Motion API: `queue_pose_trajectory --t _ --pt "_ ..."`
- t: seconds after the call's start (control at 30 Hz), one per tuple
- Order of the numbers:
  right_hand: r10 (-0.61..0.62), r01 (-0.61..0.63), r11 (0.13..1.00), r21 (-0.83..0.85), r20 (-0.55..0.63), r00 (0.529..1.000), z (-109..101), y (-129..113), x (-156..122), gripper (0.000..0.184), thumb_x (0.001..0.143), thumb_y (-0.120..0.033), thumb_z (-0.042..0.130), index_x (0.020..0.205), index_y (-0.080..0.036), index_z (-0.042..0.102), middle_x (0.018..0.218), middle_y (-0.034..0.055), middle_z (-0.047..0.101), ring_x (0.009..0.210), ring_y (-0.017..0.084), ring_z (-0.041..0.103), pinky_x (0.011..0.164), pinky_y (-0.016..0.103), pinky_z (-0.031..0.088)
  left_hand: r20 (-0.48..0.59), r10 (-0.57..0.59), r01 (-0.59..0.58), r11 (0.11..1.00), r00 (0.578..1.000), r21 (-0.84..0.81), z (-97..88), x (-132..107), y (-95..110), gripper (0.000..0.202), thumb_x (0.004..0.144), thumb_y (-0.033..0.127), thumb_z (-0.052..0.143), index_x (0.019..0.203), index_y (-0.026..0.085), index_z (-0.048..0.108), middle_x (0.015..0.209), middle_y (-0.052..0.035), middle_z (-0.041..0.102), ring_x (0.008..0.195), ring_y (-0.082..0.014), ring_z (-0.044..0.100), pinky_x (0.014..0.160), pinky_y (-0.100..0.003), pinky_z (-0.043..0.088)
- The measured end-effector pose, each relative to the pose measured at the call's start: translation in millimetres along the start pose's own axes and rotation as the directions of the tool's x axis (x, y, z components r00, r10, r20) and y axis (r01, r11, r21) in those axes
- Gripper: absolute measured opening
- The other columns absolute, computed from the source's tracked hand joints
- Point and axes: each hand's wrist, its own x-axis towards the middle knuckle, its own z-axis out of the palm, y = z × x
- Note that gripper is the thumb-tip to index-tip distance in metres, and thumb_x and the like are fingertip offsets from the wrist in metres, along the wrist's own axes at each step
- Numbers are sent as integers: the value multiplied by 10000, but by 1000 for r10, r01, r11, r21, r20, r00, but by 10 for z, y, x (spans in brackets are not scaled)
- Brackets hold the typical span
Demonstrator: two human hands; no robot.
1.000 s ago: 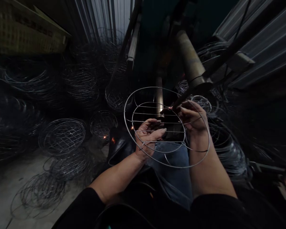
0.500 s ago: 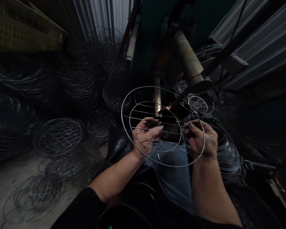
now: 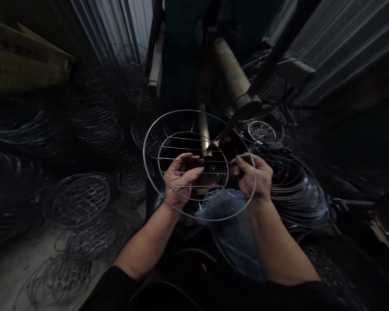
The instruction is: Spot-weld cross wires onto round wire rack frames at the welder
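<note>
A round wire rack (image 3: 214, 173), made of a large outer ring, a smaller inner ring and several thin crosswires, is held up tilted above my lap. My left hand (image 3: 179, 179) grips its left side, thumb and fingers curled among the crosswires. On the right, the thumb and fingers of my right hand (image 3: 256, 175) are pinched at the end of a thin wire rod (image 3: 231, 161) near the inner ring; the fingertips partly hide it. Just behind the rack stands a slim brass-coloured metal rod (image 3: 203, 125), with a dark slanted bar (image 3: 228, 125) beside it.
A thick metal cylinder (image 3: 235, 71) juts out above the rack. Stacks of wire racks (image 3: 87, 198) and loose rings (image 3: 58, 276) cover the floor at left. At right lies a bundle of wire hoops (image 3: 304, 198). A small round container (image 3: 262, 132) stands behind my right hand.
The view has shifted, so the hands and rack appear farther left. Both hands keep their grip, and the rack sits slightly nearer level with the slim rod behind its crosswires.
</note>
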Motion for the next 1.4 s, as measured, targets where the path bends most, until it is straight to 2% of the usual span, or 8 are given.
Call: queue_pose_trajectory --t 0.2,0.4,0.6,0.8,0.9,1.1,1.27,1.4 --pt "10 -9 998 58 -14 1000 243 75 108 178 550 -203 822 660 -165 686 500 -55 554 341 48 420 338 185 259 3 131 -131 988 991 83 -104 106 10 369 587 55 816 899 224 713 919 -3 738 870 -168 703 855 -297 539" --pt "28 -28 998 51 -4 1000 267 85 205 238 510 -232 849 641 -167 661 511 -60 558 324 46 398 303 190 234 58 175 -182 975 983 126 -91 151 -12 331 659 23 756 907 241 729 947 9 737 908 -154 697 868 -268 531" --pt "53 -57 998 27 112 992 235 104 367 218 542 -220 831 695 -171 684 570 -51 599 354 52 443 328 188 287 -29 215 -210 970 976 122 3 174 -81 325 616 51 790 872 238 720 903 18 732 862 -137 694 832 -253 532" --pt "153 -158 987 7 211 965 -107 -6 -59 326 550 -152 815 857 -199 716 782 4 709 623 130 629 516 234 510 -155 269 -252 960 951 121 51 217 -120 343 554 96 843 838 222 696 884 10 722 858 -147 691 856 -287 525" --pt "203 -208 978 -4 226 953 -185 -66 -305 290 589 -220 829 851 -187 708 738 18 705 601 162 647 550 296 548 -144 268 -252 960 953 121 67 174 -132 370 547 117 857 857 234 692 888 15 715 829 -149 694 842 -296 532" --pt "234 -234 971 55 -3 972 -81 -77 -133 300 572 -326 845 753 -168 665 568 -4 645 431 146 580 369 240 437 -47 -86 91 990 995 108 81 -73 -53 392 574 62 810 931 195 721 1044 -48 712 906 -180 697 782 -244 552" --pt "163 -166 985 55 48 985 32 -38 -1 304 513 -313 862 688 -161 665 491 -34 578 404 109 530 389 222 424 -242 -371 336 925 897 -176 78 -135 -41 155 802 99 630 928 155 701 977 -75 719 953 -165 689 743 -205 541" --pt "144 -145 989 9 52 988 74 -10 36 306 530 -349 850 693 -161 671 470 -33 569 391 102 498 384 225 389 -182 -484 431 862 856 -268 76 -113 -37 168 874 151 545 954 143 693 1046 -92 708 976 -192 684 779 -270 553"
